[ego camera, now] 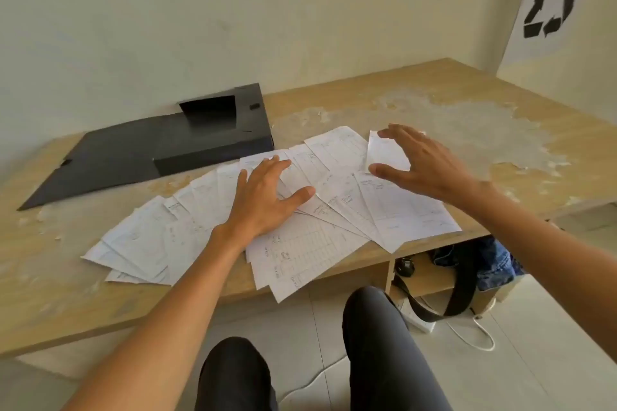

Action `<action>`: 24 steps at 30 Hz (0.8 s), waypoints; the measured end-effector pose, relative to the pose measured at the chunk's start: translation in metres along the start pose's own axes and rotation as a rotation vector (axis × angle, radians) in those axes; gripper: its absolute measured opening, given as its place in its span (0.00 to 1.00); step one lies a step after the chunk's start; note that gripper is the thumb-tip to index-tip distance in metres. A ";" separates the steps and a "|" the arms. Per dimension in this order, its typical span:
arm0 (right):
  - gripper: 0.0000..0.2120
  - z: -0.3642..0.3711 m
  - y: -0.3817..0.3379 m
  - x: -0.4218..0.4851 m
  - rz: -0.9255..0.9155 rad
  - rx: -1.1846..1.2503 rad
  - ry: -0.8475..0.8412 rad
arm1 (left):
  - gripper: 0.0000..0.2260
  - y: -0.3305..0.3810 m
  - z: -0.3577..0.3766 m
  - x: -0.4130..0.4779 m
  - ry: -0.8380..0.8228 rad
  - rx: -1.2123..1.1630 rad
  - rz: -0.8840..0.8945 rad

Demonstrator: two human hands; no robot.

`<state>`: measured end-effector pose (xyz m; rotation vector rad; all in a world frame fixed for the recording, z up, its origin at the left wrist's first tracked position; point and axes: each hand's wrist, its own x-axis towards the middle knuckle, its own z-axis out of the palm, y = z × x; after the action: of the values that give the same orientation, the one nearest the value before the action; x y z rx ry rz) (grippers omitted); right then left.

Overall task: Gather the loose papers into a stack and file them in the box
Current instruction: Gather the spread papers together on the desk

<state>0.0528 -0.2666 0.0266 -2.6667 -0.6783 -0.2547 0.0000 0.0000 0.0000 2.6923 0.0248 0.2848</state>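
Several loose printed papers (300, 253) lie fanned out across the wooden desk (66, 304), some overhanging its front edge. My left hand (263, 197) rests flat on the middle of the fan, fingers straight. My right hand (424, 163) hovers spread over the right end of the fan, just above a small sheet (384, 150) that curls up beneath it; I cannot tell if it touches. The black file box (213, 140) lies behind the papers at the back left, with its lid flap (96, 163) folded open flat on the desk.
The desk stands against a pale wall; its surface is patchy and peeling at the right (467, 123). A recycling sign (551, 0) hangs at the upper right. Under the desk are a shelf with blue fabric (494, 260), a black strap and white cables. My knees (370, 327) are below the front edge.
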 end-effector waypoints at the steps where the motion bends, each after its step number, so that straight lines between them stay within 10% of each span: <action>1: 0.34 0.001 0.005 0.001 0.022 0.001 0.016 | 0.33 0.001 0.002 0.002 0.002 0.014 0.005; 24: 0.35 0.017 0.043 -0.012 -0.018 -0.056 0.020 | 0.38 0.003 0.018 0.012 -0.093 0.097 -0.003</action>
<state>0.0642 -0.2996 -0.0055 -2.7085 -0.6997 -0.3088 0.0154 -0.0090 -0.0124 2.7990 0.0149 0.1606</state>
